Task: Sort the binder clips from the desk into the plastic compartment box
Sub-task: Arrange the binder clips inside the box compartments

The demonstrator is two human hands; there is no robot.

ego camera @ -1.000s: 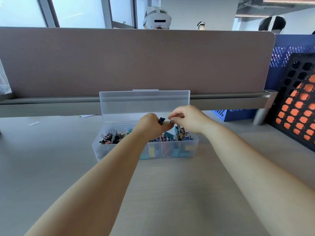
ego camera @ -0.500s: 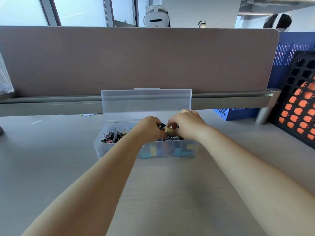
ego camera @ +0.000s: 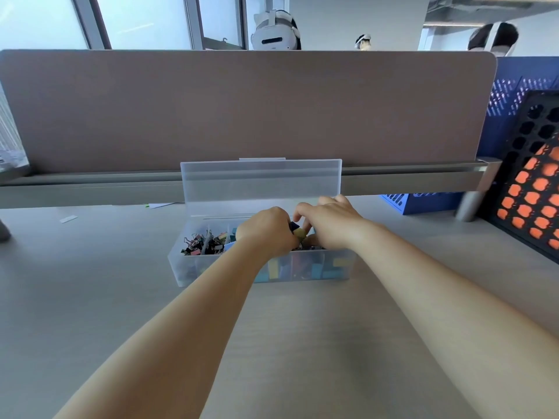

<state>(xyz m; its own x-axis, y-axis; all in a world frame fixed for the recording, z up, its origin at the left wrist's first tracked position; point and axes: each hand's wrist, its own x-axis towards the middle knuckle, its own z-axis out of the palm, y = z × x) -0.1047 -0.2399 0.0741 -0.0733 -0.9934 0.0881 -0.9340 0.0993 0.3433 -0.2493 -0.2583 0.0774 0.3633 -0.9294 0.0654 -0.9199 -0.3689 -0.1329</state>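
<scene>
Clips are what the moment turns on: a dark blue clip [ego camera: 292, 226] sits in the curled fingers of the left hand [ego camera: 266, 229], and a yellowish clip [ego camera: 300, 234] is pinched by the bent fingertips of the right hand [ego camera: 329, 222], the two clips touching between the hands. A second ago both hands were raised above the rim with only the dark clip showing between them; now they have dropped low into the middle and right part of the plastic compartment box [ego camera: 181, 267], which I judge to mean the pair is being parted or set into its compartment, a drop-off not yet finished. Counted: two clips in the hands, two hands, one box with one lid [ego camera: 260, 182] standing open at the back. The leftmost compartment holds a tangled heap of small binder clips [ego camera: 205, 243], too many to count, and larger coloured ones show blurred through the front wall; the number of compartments I cannot tell. Round the box on the desk [ego camera: 90, 297] lies one white paper slip [ego camera: 69, 219], with one partition [ego camera: 242, 110] behind and one blue crate [ego camera: 423, 202] to the right
</scene>
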